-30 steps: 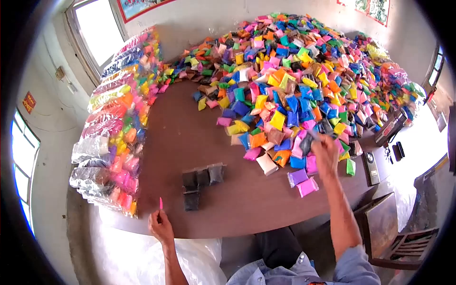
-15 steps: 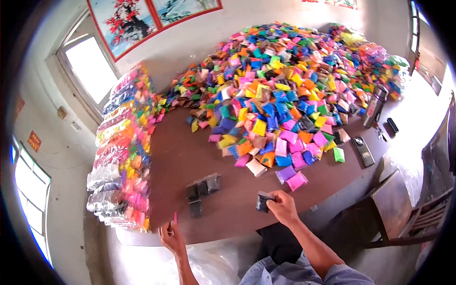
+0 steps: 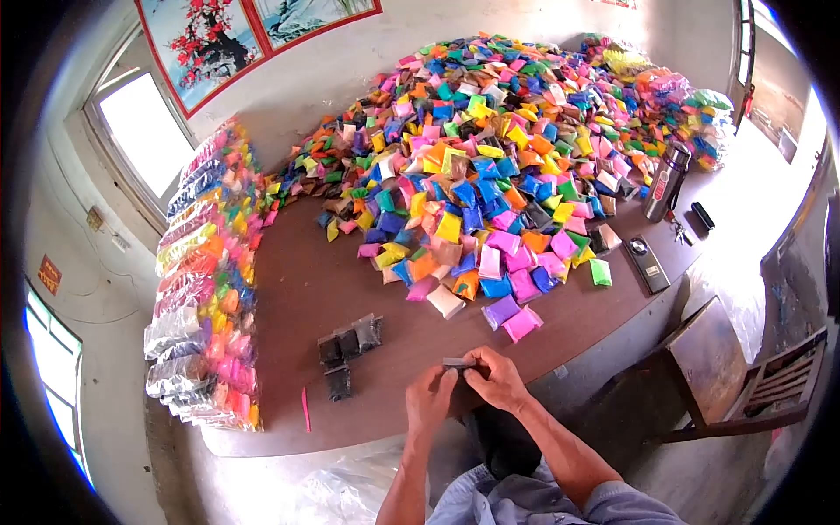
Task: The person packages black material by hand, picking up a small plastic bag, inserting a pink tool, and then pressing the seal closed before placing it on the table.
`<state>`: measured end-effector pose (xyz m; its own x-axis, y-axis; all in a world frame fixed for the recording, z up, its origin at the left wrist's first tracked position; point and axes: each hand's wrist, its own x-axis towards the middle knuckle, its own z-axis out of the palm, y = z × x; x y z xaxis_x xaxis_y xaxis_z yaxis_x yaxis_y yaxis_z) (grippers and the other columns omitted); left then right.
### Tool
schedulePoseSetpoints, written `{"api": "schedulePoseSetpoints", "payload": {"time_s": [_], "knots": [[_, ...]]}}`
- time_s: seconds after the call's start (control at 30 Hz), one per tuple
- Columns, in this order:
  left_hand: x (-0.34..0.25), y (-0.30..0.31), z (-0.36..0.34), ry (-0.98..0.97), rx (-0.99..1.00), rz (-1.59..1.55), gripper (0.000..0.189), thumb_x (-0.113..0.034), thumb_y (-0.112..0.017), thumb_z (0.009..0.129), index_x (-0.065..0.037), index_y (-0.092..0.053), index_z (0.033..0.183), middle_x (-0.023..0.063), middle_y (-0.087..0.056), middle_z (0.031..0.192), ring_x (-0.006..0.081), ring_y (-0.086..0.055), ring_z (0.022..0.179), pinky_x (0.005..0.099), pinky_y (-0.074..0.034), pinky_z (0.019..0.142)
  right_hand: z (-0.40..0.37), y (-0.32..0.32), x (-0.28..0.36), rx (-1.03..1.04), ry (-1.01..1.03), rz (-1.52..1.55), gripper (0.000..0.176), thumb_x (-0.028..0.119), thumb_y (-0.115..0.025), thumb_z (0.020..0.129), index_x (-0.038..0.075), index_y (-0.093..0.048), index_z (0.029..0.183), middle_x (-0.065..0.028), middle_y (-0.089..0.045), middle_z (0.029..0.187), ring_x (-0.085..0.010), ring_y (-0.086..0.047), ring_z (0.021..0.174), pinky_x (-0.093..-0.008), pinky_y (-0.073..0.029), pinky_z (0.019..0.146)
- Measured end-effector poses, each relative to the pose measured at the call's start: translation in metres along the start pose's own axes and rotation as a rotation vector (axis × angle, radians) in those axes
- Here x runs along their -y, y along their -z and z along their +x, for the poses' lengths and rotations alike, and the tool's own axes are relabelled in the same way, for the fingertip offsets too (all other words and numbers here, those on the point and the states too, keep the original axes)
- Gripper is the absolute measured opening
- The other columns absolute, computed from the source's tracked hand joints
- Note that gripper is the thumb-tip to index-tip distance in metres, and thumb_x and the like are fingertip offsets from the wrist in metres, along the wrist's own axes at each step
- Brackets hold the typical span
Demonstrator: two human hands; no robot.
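Observation:
Both hands meet at the table's front edge around one small black packet (image 3: 458,362). My left hand (image 3: 430,398) pinches its left side, and my right hand (image 3: 497,380) grips the right side. To the left of the hands, several black packets (image 3: 348,343) lie together on the brown table (image 3: 293,302). A thin pink stick (image 3: 306,409) rests farther left near the edge. Beyond the hands, a purple packet (image 3: 500,311) and a pink packet (image 3: 523,324) lie at the front of a large heap of coloured packets (image 3: 472,188).
Filled clear bags (image 3: 188,297) are stacked along the table's left side. At the right are a thermos flask (image 3: 668,182), a phone-like device (image 3: 647,264), keys (image 3: 681,233) and a small black case (image 3: 703,216). A wooden chair (image 3: 735,376) stands right of the table.
My left hand has left the pink stick on the table and moved right to the black packet. My right hand has shifted left with that packet. The view has shifted slightly.

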<state>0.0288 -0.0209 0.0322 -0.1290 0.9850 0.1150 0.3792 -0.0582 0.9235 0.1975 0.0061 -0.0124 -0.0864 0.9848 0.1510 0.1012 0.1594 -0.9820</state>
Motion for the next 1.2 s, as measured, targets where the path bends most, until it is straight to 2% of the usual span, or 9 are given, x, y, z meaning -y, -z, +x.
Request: {"api": "schedulePoseSetpoints", "payload": {"time_s": [0.13,0.33,0.37,0.47,0.53,0.63,0.73,0.87,1.2], "knots": [[-0.006,0.008,-0.005,0.168,0.046,-0.107,0.025,-0.022,-0.072,0.099,0.002,-0.074,0.107,0.0087,-0.073,0.087,0.0133,-0.065,0.08,0.0324,-0.053,0.073,0.001,0.001,0.021,0.057,-0.047,-0.072,0.021,0.015,-0.073,0.097,0.002,-0.069,0.113,-0.0038,-0.069,0.09,-0.0096,-0.064,0.082,-0.0289,-0.054,0.074],[0.003,0.004,-0.006,0.07,0.034,-0.039,0.025,-0.022,-0.073,0.099,0.002,-0.071,0.098,0.0031,-0.069,0.079,0.0106,-0.058,0.077,0.0316,-0.049,0.068,0.0,0.0,0.02,0.053,-0.065,-0.086,0.019,0.018,-0.074,0.097,0.002,-0.072,0.106,-0.0073,-0.071,0.084,-0.0132,-0.065,0.076,-0.0307,-0.054,0.072],[0.0,0.002,-0.006,0.071,0.044,-0.034,0.025,-0.022,-0.073,0.099,0.002,-0.071,0.098,0.0031,-0.069,0.079,0.0106,-0.058,0.077,0.0316,-0.049,0.068,-0.001,0.0,0.02,0.038,-0.057,-0.088,0.018,0.019,-0.073,0.097,0.003,-0.072,0.106,-0.0107,-0.072,0.087,-0.0191,-0.068,0.077,-0.0338,-0.054,0.072],[-0.001,-0.003,-0.006,0.017,0.061,0.016,0.026,-0.023,-0.072,0.099,0.002,-0.07,0.096,0.0089,-0.07,0.08,0.0157,-0.059,0.073,0.0347,-0.049,0.067,-0.001,-0.006,0.008,-0.026,0.0,-0.051,0.016,0.018,-0.073,0.097,0.005,-0.072,0.105,-0.0143,-0.073,0.089,-0.0256,-0.072,0.078,-0.0367,-0.055,0.071],[0.016,-0.009,-0.004,-0.213,0.045,0.268,0.026,-0.024,-0.069,0.101,0.002,-0.068,0.094,0.0153,-0.069,0.08,0.0223,-0.061,0.07,0.038,-0.049,0.066,-0.001,-0.007,0.009,-0.077,0.047,-0.015,0.014,0.017,-0.073,0.097,0.005,-0.072,0.104,-0.0146,-0.073,0.089,-0.0262,-0.072,0.077,-0.0365,-0.055,0.07],[0.018,-0.016,-0.009,-0.171,-0.011,0.199,0.027,-0.022,-0.067,0.102,0.002,-0.067,0.092,0.019,-0.067,0.077,0.0272,-0.06,0.066,0.039,-0.049,0.065,-0.003,-0.005,0.013,-0.096,0.051,-0.025,0.015,0.018,-0.072,0.098,0.005,-0.071,0.105,-0.0151,-0.073,0.09,-0.0278,-0.072,0.077,-0.0362,-0.055,0.069],[0.013,-0.011,-0.009,-0.054,-0.002,0.121,0.029,-0.023,-0.066,0.104,0.003,-0.065,0.089,0.0143,-0.063,0.071,0.021,-0.056,0.064,0.038,-0.047,0.061,-0.002,-0.003,0.021,-0.058,0.074,-0.046,0.023,0.027,-0.069,0.1,0.006,-0.071,0.108,-0.0167,-0.073,0.092,-0.0325,-0.072,0.08,-0.0394,-0.055,0.07],[0.017,-0.007,-0.007,-0.064,0.005,0.09,0.036,-0.026,-0.065,0.106,0.002,-0.06,0.085,0.0052,-0.054,0.069,0.0112,-0.045,0.069,0.0354,-0.041,0.059,0.001,-0.005,0.017,-0.042,0.078,-0.132,0.021,0.023,-0.07,0.099,0.004,-0.071,0.11,-0.016,-0.074,0.097,-0.0302,-0.072,0.083,-0.0376,-0.056,0.072],[-0.006,-0.009,-0.011,-0.009,0.081,0.184,0.037,-0.028,-0.065,0.103,0.001,-0.058,0.082,0.01,-0.053,0.07,0.0145,-0.046,0.069,0.0377,-0.04,0.06,-0.003,-0.01,0.011,-0.2,0.119,-0.052,0.016,0.02,-0.071,0.1,0.004,-0.069,0.102,-0.0158,-0.073,0.094,-0.0348,-0.072,0.081,-0.0405,-0.056,0.071]]}}
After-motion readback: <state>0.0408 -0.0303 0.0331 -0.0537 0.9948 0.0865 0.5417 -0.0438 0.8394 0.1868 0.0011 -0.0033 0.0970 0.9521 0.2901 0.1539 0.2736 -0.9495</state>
